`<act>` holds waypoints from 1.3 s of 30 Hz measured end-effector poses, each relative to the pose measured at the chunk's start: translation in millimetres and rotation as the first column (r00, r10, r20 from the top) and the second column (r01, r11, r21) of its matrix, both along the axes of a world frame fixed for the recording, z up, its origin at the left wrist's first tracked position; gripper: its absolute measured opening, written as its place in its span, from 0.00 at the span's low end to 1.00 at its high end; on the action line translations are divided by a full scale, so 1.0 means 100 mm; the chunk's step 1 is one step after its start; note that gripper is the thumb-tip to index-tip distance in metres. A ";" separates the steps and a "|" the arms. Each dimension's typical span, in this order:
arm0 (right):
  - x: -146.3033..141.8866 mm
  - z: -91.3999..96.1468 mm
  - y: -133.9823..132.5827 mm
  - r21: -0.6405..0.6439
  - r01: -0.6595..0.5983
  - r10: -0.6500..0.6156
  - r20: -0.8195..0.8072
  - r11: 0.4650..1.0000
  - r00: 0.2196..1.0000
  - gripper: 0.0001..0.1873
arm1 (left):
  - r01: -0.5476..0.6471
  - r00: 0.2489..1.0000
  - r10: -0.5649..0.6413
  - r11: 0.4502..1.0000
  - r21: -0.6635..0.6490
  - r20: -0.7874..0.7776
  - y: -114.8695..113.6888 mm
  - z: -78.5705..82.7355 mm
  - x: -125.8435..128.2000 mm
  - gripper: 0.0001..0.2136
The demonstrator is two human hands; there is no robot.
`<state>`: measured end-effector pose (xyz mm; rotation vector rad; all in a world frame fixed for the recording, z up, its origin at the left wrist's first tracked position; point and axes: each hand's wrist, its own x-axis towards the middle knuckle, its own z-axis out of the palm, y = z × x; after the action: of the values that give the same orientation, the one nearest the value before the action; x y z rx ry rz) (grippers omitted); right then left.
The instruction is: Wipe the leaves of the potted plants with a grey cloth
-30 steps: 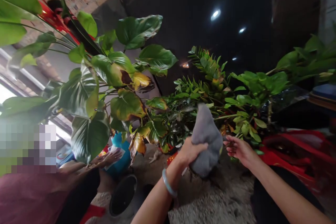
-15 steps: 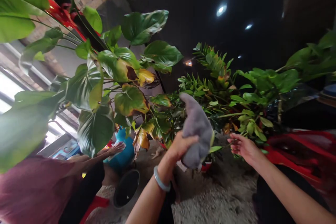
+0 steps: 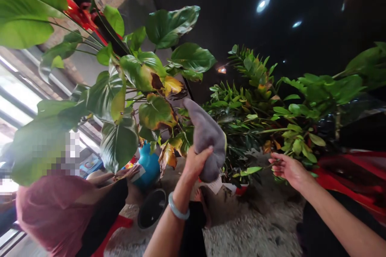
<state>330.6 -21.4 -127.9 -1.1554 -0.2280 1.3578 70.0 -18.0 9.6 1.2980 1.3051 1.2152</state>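
A grey cloth [image 3: 208, 138] is bunched in my left hand [image 3: 194, 162], its loose upper end pointing toward the yellowed leaves. My left wrist wears a pale bangle [image 3: 177, 207]. Off to the right, the fingers of my right hand [image 3: 286, 170] pinch a thin stem, and a narrow green leaf [image 3: 252, 170] lies at its left end. Leafy potted plants [image 3: 238, 104] stand right behind both hands. The cloth looks apart from that narrow leaf.
A large-leaved plant [image 3: 114, 140] with browned leaves rises on the left. Beneath it a person in a pink shirt [image 3: 51, 213] touches a blue vase [image 3: 148, 166]. A black bucket [image 3: 152, 209] stands on the rough floor [image 3: 241, 231]. Red plastic [image 3: 346, 176] lies at right.
My left hand has moved left with the cloth, toward the yellowed leaves. My right hand keeps its pinch on the stem. The view has shifted slightly.
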 end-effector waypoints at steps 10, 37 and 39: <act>0.02 0.04 -0.05 -0.022 0.013 -0.013 0.018 1.000 1.000 0.05 | 0.197 0.980 -0.195 0.980 -0.034 0.048 -0.36 -0.01 -0.34 0.18; 0.01 -0.07 0.01 -0.028 -0.007 0.008 0.024 1.000 1.000 0.06 | 0.065 0.997 -0.047 0.945 -0.320 0.064 -0.29 -0.63 -0.43 0.17; 0.04 -0.09 0.00 -0.015 -0.019 0.020 0.027 1.000 0.999 0.06 | 0.131 0.990 -0.106 0.943 -0.305 0.096 -0.45 -0.52 -0.45 0.20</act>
<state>334.8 -21.6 -137.0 -1.1876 -0.2499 1.3636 24.7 -62.5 -42.1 1.0742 1.2834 0.9235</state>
